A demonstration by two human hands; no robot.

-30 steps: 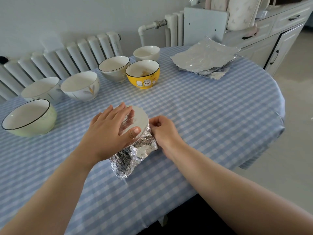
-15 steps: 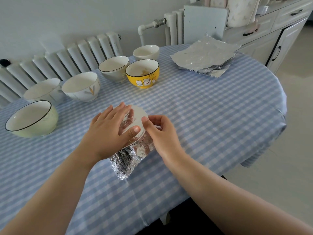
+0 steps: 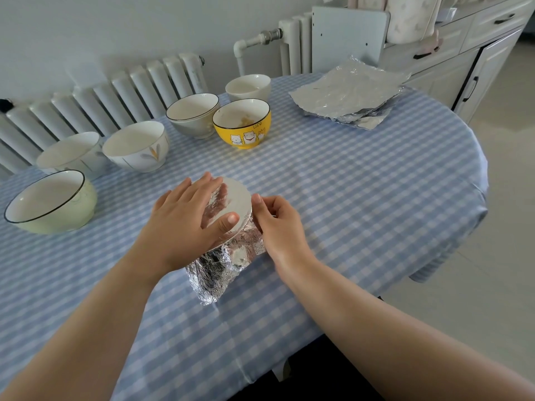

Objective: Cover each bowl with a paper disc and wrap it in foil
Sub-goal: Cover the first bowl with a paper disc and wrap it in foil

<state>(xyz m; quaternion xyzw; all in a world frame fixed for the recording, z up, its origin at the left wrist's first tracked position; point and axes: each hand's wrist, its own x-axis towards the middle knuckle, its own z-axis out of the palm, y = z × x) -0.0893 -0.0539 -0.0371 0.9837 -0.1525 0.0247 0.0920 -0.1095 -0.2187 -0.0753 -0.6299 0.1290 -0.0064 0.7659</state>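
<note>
Foil-wrapped bowl (image 3: pixel 228 256), crinkled silver, capped by a white round paper disc (image 3: pixel 236 199): head view, near table edge on blue-and-white checked tablecloth (image 3: pixel 347 198), between both hands. Left hand (image 3: pixel 188 221): fingers straight, flat on disc and folded foil, thumb pressing the near rim. Right hand (image 3: pixel 278 224): fingers curled, pinching foil at the bowl's right rim, just beside the disc edge. Unfolded foil lies below and toward the viewer; right hand is nearer it. Six uncovered bowls behind: pale green bowl (image 3: pixel 52 202), yellow cat-print bowl (image 3: pixel 243 124), others white. Stack of silver foil sheets (image 3: pixel 347 94) far right, well apart.
</note>
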